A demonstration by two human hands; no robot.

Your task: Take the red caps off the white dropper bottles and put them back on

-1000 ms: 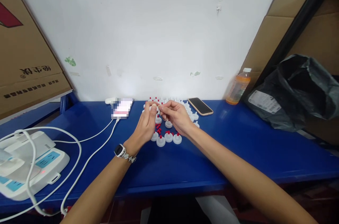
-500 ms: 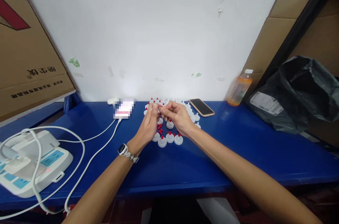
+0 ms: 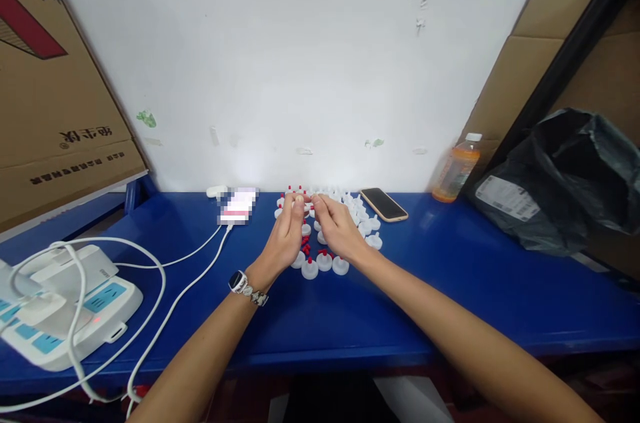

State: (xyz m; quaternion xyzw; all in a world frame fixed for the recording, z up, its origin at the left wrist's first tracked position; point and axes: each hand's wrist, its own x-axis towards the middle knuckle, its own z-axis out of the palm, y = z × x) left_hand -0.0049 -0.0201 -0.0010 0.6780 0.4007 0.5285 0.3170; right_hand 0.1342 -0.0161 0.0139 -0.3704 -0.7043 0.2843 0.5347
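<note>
My left hand [image 3: 287, 233] and my right hand [image 3: 337, 226] meet fingertip to fingertip above a group of small white nozzle caps. The fingers of both are closed in a pinch, and what lies between them is hidden. Below stand white caps with red tips, such as a red-tipped cap [image 3: 309, 269] at the front. A few loose red tips [image 3: 306, 246] lie on the table between the hands. White caps without red tips [image 3: 373, 241] crowd to the right of my right hand.
On the blue table [image 3: 425, 289], a phone [image 3: 384, 203] lies at the right and a charging phone [image 3: 237, 206] at the left. A power strip [image 3: 90, 316] with looping white cables fills the left side. An orange drink bottle [image 3: 457, 168] and a dark plastic bag [image 3: 550, 189] stand right.
The thumbs have shifted at the fingertips, my right one now pointing more upward, and both hands stay close together. The whole view has shifted slightly. The caps on the table look the same.
</note>
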